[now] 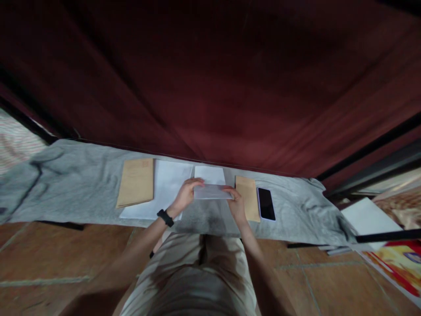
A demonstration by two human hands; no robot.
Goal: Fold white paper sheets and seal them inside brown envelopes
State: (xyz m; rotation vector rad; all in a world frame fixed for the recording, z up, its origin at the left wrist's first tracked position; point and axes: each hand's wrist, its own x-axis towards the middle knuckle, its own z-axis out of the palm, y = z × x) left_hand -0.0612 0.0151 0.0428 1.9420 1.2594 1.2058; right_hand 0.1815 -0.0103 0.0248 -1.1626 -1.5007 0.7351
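Both hands hold a folded white paper just above a grey cloth. My left hand, with a black watch on its wrist, grips the paper's left end. At the right end, my right hand pinches it. Behind the folded piece lies a white sheet. A larger stack of white sheets lies to the left, with a big brown envelope beside it. A small brown envelope lies just right of my right hand.
A black phone lies face up on the cloth, right of the small envelope. A dark red curtain hangs behind the cloth. Tiled floor is in front. White board and colourful paper lie at the right.
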